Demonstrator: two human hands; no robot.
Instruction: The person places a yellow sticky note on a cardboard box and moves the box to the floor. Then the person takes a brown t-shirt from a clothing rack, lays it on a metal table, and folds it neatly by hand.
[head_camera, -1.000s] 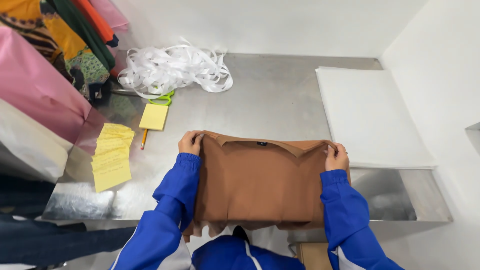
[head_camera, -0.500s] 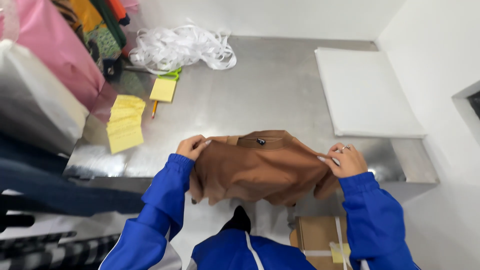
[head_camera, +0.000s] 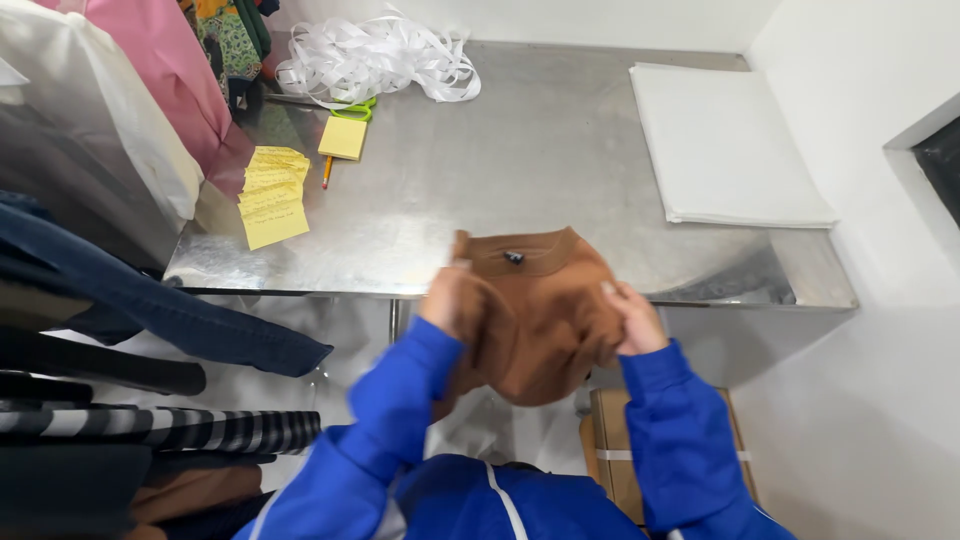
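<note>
A brown garment (head_camera: 540, 310) is held in both hands at the near edge of the metal table (head_camera: 540, 170), partly over the tabletop and partly hanging past the rim toward the person's body. It is bunched into a rounded, folded bundle of plain brown cloth with a ribbed band along its upper edge, and a small dark tag is seen just below that band. The left hand (head_camera: 452, 300) is closed on the garment's left side, with the fingers wrapped into the cloth; this hand is blurred. The right hand (head_camera: 630, 318) is clamped on the right side, with the fingers pressed into the fabric. Both arms are covered by blue sleeves (head_camera: 400, 400).

Farther back on the table, a heap of white strips (head_camera: 375, 60) is seen, with a yellow pad (head_camera: 343, 137) near it and a row of yellow paper slips (head_camera: 268, 195) at the left. A stack of white sheets (head_camera: 725, 145) lies at the right, well apart from the garment. Hanging clothes (head_camera: 150, 120) are seen along the left edge, and a cardboard box (head_camera: 612, 455) stands below the table.
</note>
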